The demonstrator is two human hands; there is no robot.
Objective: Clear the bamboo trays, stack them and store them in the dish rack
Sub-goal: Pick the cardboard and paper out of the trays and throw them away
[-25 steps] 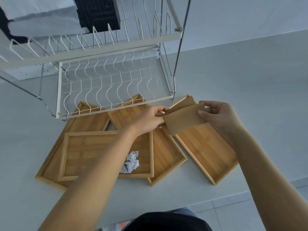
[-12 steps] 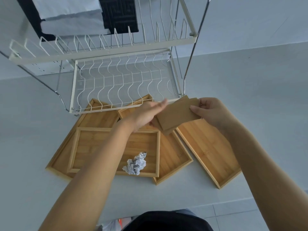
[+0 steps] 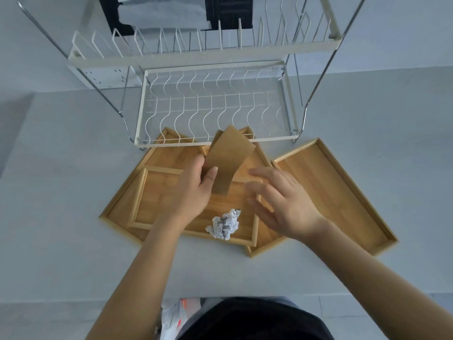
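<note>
Several bamboo trays lie overlapping on the grey counter in front of the white wire dish rack (image 3: 291,139). My left hand (image 3: 193,192) grips a folded brown paper piece (image 3: 229,158) above the trays. A crumpled ball of printed paper (image 3: 224,225) rests in the near tray (image 3: 152,200). My right hand (image 3: 282,204), blurred, hovers with fingers spread over the middle tray (image 3: 266,238), just right of the ball. A separate tray (image 3: 335,192) sits on the right, bare inside. The far-left tray (image 3: 169,153) lies partly under the rack's front edge.
The rack's lower wire basket (image 3: 215,104) holds nothing; its upper tier (image 3: 203,55) has upright wire dividers. Chrome legs (image 3: 304,116) stand on the counter at both sides. A white and orange object (image 3: 176,315) lies on the floor by my body.
My right hand has let go of the brown paper and dropped toward the crumpled ball. My left hand now holds the paper alone, turned more upright. The view shifted toward the rack.
</note>
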